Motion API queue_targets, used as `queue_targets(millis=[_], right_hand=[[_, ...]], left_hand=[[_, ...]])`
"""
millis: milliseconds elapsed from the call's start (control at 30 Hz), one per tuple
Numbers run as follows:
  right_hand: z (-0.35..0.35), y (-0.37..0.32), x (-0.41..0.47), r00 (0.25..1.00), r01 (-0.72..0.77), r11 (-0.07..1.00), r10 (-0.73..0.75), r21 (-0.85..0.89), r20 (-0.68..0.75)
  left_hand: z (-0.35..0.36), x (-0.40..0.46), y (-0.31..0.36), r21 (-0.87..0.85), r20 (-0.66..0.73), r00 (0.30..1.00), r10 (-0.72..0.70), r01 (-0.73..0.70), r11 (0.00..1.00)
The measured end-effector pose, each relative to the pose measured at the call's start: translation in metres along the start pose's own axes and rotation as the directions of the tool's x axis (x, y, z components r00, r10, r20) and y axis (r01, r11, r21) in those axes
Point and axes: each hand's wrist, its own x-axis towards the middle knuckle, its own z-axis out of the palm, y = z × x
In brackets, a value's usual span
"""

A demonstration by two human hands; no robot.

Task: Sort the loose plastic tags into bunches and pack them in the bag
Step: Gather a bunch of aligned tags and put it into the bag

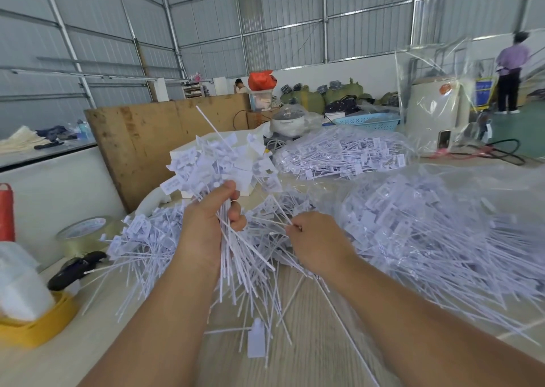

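Observation:
My left hand [211, 224] grips a thick bunch of white plastic tags [221, 168] upright above the table, flat heads fanned out on top and thin tails hanging below the fist. Just right of it, my right hand [317, 242] pinches the thin tail of a single tag [272, 223] that points toward the bunch. Loose tags [147, 248] lie heaped on the wooden table beneath and to the left. A clear plastic bag [436, 224] full of tags lies at the right, and a second filled bag [342, 153] sits behind it.
A roll of tape [84, 232] and a black tool [75, 270] lie at the left, near a yellow holder [38, 324]. A white box [218, 148] and a plywood board [141, 142] stand behind the pile. A person [510, 71] stands far right.

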Motion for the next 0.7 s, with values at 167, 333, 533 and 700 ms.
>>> queue_targets(millis=[167, 333, 533, 700], right_hand=[[-0.0001, -0.0006, -0.0006, 0.999, -0.027, 0.995, 0.029, -0.099, 0.019], [0.0018, -0.0003, 0.0002, 0.999, -0.032, 0.994, 0.035, -0.106, 0.025], [0.0011, 0.0023, 0.0003, 0.999, -0.045, 0.999, 0.045, -0.01, 0.003], [0.002, 0.0023, 0.0003, 0.998, -0.065, 0.997, 0.066, -0.045, 0.022]], left_hand=[[-0.0007, 0.0009, 0.004, -0.055, 0.006, 1.0, -0.011, 0.011, 0.998], [0.0007, 0.0005, 0.0008, -0.069, 0.036, 0.992, -0.119, 0.121, 0.99], [0.0021, -0.0004, 0.0002, -0.082, 0.044, 0.995, -0.089, 0.093, 0.992], [0.0001, 0.0002, 0.0061, -0.146, 0.027, 0.999, -0.019, 0.023, 0.989]])
